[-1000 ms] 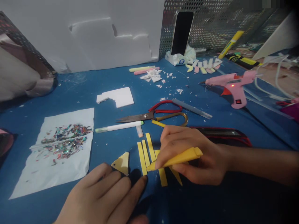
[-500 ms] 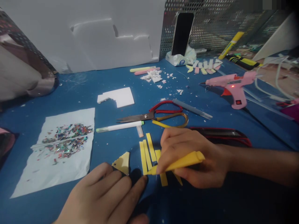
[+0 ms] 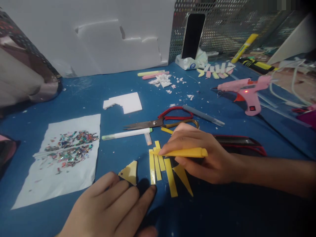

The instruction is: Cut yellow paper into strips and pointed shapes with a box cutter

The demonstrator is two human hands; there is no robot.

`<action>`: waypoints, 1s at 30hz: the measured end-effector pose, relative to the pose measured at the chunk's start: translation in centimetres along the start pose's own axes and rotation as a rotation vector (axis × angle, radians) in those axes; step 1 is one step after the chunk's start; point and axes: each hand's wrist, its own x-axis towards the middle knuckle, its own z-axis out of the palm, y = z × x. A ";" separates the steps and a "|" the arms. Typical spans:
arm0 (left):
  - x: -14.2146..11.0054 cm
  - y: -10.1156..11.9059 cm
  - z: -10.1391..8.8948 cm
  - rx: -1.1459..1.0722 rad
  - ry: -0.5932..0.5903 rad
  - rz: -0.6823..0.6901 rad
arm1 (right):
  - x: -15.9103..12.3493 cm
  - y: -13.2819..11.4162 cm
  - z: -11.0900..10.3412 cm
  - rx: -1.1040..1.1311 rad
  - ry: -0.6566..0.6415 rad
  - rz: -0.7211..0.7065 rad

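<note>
My right hand (image 3: 197,154) grips a yellow utility knife (image 3: 187,152), its tip resting at the far ends of several yellow strips (image 3: 158,164) lying side by side on the blue table (image 3: 123,85). A longer strip (image 3: 171,179) and a pointed yellow offcut (image 3: 184,177) lie beside them. My left hand (image 3: 111,207) lies flat on the table, fingers together, fingertips beside a small yellow triangular piece (image 3: 128,171) and the near ends of the strips.
Scissors (image 3: 163,121) and a white pen (image 3: 127,134) lie just beyond the strips. A white sheet with glitter bits (image 3: 66,148) sits left. A pink glue gun (image 3: 243,90), a foam piece (image 3: 124,102), a propped phone (image 3: 192,34) and a dark case (image 3: 242,143) stand farther off.
My right hand has drawn the yellow knife away from me along the strips, from their near ends to their far ends, uncovering a long strip and the pointed offcut. The left hand stays put.
</note>
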 end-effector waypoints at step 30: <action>0.1 0.1 0.1 -0.003 -0.009 0.014 | 0.3 -0.4 0.1 0.138 -0.124 -0.131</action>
